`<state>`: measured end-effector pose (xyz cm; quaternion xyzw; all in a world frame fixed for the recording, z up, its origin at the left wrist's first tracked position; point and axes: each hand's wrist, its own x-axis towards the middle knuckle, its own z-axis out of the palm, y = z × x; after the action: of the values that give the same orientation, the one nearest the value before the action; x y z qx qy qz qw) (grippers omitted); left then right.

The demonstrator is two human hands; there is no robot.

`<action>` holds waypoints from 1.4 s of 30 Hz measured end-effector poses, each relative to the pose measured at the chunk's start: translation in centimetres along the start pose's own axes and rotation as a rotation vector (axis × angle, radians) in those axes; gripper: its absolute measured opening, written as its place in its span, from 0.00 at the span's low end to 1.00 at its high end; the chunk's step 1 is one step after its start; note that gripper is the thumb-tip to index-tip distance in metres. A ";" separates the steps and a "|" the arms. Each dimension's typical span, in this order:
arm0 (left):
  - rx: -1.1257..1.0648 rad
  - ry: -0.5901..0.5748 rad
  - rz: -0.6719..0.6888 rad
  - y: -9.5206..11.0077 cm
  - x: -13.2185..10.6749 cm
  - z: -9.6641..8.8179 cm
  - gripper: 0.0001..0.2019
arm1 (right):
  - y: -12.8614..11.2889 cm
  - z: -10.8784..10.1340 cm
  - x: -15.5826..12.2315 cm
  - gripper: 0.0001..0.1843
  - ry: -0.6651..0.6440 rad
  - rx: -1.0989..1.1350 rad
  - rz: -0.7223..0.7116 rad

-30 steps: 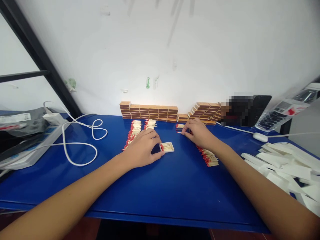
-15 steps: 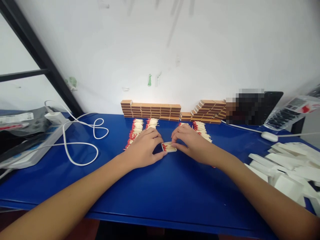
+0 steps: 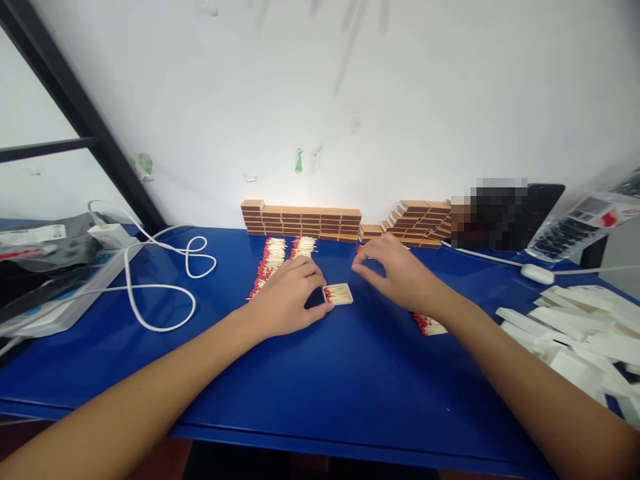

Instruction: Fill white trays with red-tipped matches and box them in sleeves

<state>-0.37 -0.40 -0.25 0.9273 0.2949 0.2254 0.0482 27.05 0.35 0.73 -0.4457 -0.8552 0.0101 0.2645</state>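
A small white matchbox tray (image 3: pixel 342 294) lies on the blue table, filled with red-tipped matches. My left hand (image 3: pixel 290 293) rests at its left end, with the thumb and fingers closed around that end. To the upper right of the tray, my right hand (image 3: pixel 393 270) hovers with fingers bent and thumb and fingertips brought close together; nothing shows between them. Beneath and behind the right hand are loose matches (image 3: pixel 429 325), partly covered by the hand and wrist. Two rows of matches (image 3: pixel 273 257) stretch out beyond my left hand.
Stacked brown matchboxes (image 3: pixel 305 221) line the wall. At right lie a heap of white paper pieces (image 3: pixel 575 327), a white cable, a dark tablet-like object (image 3: pixel 540 213) and a plastic-wrapped pack (image 3: pixel 575 220). White cables (image 3: pixel 160 287) and a power strip occupy the left.
My right hand has lifted off the tray and moved up and to the right, uncovering the tray's right end. The left hand has stayed at the tray.
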 end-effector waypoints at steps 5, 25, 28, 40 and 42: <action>0.003 -0.001 0.016 -0.1 0.0 0.0 0.11 | 5.4 0.3 -0.2 0.14 0.015 -0.255 0.160; 0.008 -0.010 0.016 0.1 -0.1 0.0 0.12 | 7.0 2.4 -0.7 0.16 -0.026 -0.272 0.150; 0.005 -0.014 0.020 0.2 -0.1 0.0 0.12 | 7.0 2.4 -0.7 0.15 -0.009 -0.265 0.146; 0.000 -0.012 0.014 0.2 0.0 -0.2 0.11 | 6.5 2.4 -0.4 0.10 0.000 -0.218 0.140; -0.001 -0.011 0.016 0.1 0.0 -0.1 0.11 | 6.3 2.3 -0.3 0.08 -0.004 -0.175 0.143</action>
<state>-0.35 -0.52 -0.08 0.9309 0.2872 0.2206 0.0484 30.86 4.40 -3.02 -0.5270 -0.8193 -0.0448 0.2213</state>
